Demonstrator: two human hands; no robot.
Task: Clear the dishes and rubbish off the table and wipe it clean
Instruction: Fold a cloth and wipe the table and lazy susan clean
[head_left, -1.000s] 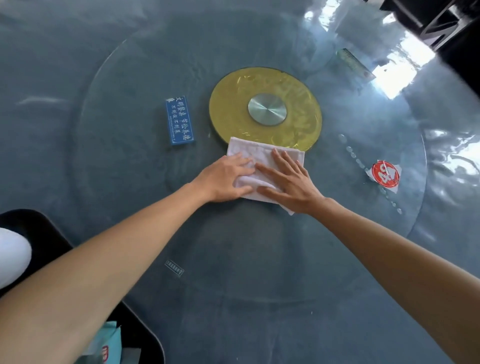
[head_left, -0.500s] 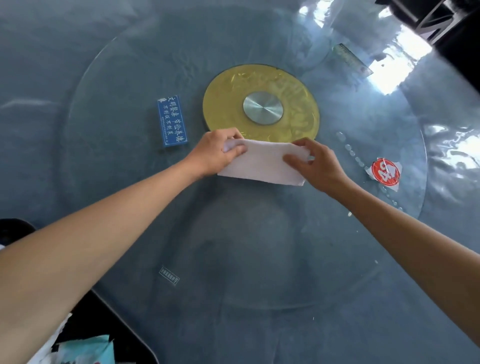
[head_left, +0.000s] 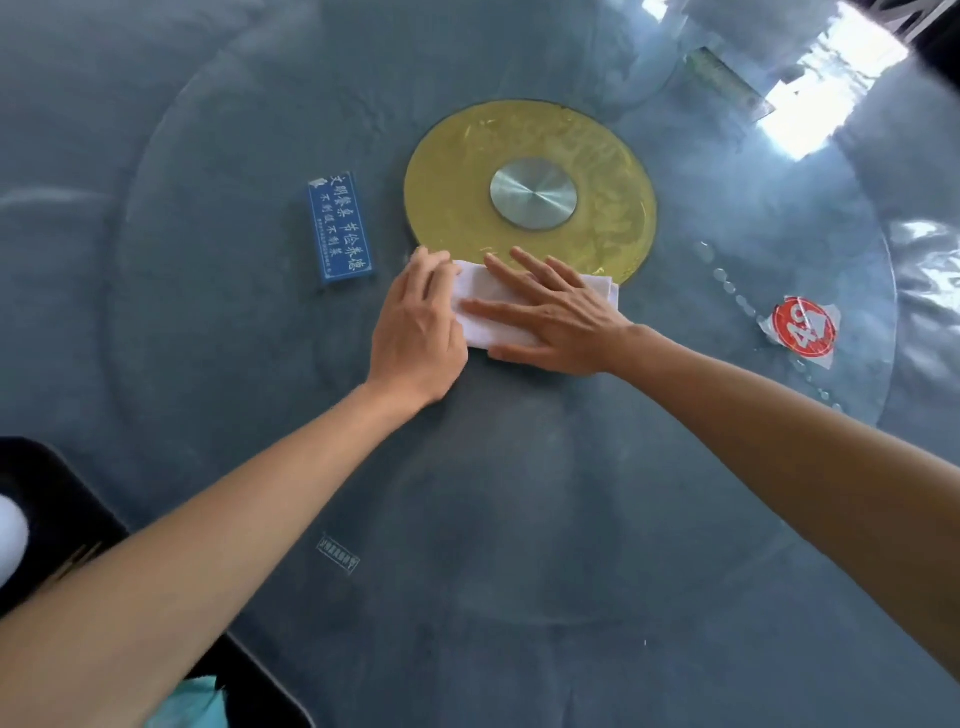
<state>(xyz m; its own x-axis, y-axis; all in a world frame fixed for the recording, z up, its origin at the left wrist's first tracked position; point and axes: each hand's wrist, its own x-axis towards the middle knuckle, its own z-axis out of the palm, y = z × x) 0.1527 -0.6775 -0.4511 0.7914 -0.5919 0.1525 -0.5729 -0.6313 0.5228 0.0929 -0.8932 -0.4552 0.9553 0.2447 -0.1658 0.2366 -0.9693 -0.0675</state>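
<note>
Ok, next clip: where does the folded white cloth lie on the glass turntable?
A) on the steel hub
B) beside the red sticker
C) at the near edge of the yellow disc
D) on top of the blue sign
C: the white cloth lies under both hands, its far edge meeting the near rim of the yellow disc, apart from the blue sign.

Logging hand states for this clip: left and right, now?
Left hand: open, resting on the white cloth.
Right hand: open, fingers flat on the cloth.
</note>
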